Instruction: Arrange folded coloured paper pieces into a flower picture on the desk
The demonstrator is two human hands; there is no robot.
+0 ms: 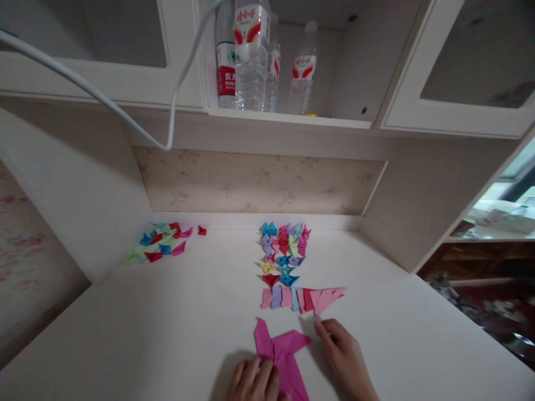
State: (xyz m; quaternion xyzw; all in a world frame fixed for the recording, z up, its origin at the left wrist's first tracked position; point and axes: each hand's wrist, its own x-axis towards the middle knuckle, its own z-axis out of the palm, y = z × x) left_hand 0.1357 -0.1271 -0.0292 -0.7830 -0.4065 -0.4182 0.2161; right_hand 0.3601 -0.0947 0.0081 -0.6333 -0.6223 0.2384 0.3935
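A magenta folded paper (pixel 286 365) with two pointed flaps lies at the table's front middle. My left hand (pixel 254 381) is on its left part, fingers bent over the paper and hiding some of it. My right hand (pixel 345 353) rests just right of the paper, fingers loosely curled and the thumb stretched forward; I see nothing in it. Its tip is close below a row of folded paper strips (pixel 286 297) ending in a pink pointed piece (pixel 328 298). Behind that row stand several small coloured origami pieces (pixel 283 243) in rows.
Another pile of origami pieces (pixel 165 245) lies at the back left, with a single red piece (pixel 202 230) beside it. Overhead, a white cable or lamp arm (pixel 104 103) crosses in front of the cabinet. Several plastic bottles (pixel 251 61) stand on the open shelf (pixel 288 118).
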